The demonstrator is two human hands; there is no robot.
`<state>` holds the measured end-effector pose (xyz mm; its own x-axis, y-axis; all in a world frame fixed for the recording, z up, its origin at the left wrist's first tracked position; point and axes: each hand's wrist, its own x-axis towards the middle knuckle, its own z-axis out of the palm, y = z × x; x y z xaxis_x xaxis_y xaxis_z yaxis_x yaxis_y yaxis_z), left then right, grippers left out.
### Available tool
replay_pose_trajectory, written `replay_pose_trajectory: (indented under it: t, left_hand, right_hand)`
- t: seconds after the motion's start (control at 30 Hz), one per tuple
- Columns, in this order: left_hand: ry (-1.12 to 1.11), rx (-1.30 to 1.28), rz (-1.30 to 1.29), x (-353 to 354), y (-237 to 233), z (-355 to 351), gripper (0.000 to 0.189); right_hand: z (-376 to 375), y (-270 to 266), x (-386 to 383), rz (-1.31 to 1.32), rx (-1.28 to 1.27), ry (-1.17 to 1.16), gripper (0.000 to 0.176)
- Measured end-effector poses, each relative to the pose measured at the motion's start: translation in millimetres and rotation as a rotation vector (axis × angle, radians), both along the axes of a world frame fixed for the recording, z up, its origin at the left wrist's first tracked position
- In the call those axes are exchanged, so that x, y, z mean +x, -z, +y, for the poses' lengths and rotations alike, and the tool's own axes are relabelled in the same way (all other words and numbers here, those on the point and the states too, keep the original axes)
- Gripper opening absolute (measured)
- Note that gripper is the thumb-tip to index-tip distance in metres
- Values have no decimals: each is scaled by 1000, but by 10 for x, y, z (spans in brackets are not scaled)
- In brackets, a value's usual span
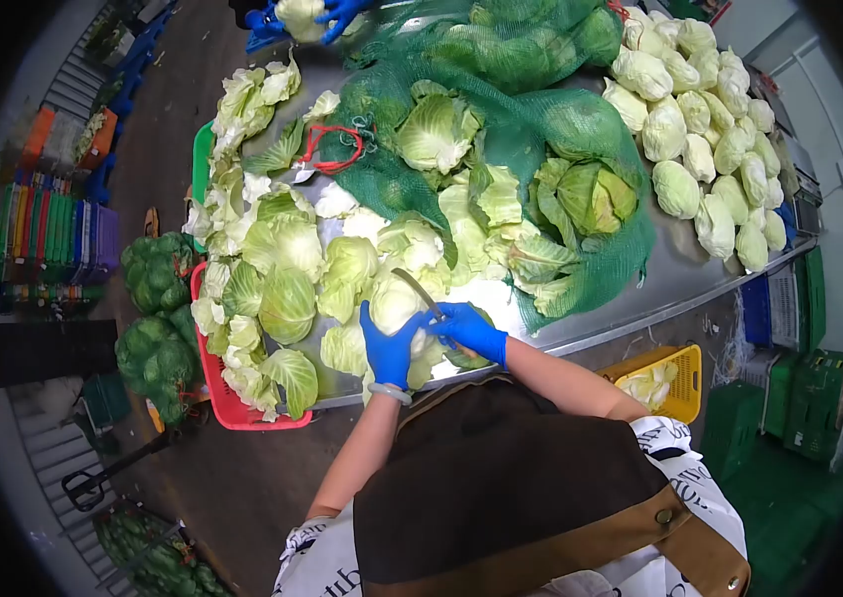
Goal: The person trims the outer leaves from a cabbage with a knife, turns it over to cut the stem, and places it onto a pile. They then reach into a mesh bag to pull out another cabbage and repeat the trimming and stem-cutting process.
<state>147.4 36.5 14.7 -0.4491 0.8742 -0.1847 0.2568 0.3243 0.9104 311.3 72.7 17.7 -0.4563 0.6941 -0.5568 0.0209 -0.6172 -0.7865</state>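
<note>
My left hand (389,348), in a blue glove, holds the near left side of a pale trimmed cabbage (394,302) at the metal table's front edge. My right hand (468,331), also gloved in blue, is closed on a knife (416,289) whose curved blade lies over the cabbage's right side. Loose outer leaves surround both hands. Behind them, a leafy green cabbage (596,197) rests on green netting (591,284).
Peeled cabbages (675,189) are piled at the right of the table (655,289). Leaves fill a red crate (227,403) at the left. Across the table are another person's blue-gloved hands (340,14). A yellow crate (683,386) stands below the front edge.
</note>
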Motion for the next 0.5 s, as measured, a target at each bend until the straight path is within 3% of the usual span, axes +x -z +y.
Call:
replay_pose_trajectory:
  t: [0.13, 0.17, 0.23, 0.27, 0.37, 0.4, 0.43, 0.5]
  left_hand:
    - [59, -23, -562, -467, -40, -4, 78]
    - [65, 10, -616, -493, -199, -40, 80]
    - [129, 162, -685, -490, -604, -77, 85]
    - [142, 178, -666, -495, -724, -84, 93]
    - [359, 310, -504, -488, -1074, 11, 98]
    - [405, 322, -511, -456, -1104, 34, 104]
    - [443, 306, -520, -426, -1196, 57, 105]
    - [518, 263, -536, -378, -1508, 76, 106]
  right_hand:
    - [132, 29, 180, -37, 42, 164, 25]
    - [172, 9, 288, -140, 206, 126, 33]
    - [159, -96, 399, -74, 330, 198, 40]
    - [173, -414, 443, -80, 78, 83, 51]
    - [81, -623, 384, 287, 26, 87, 55]
    - [62, -379, 387, 362, -23, 38, 54]
    - [27, -471, 295, 490, -29, 120, 49]
    - [33, -493, 338, 548, -42, 142, 57]
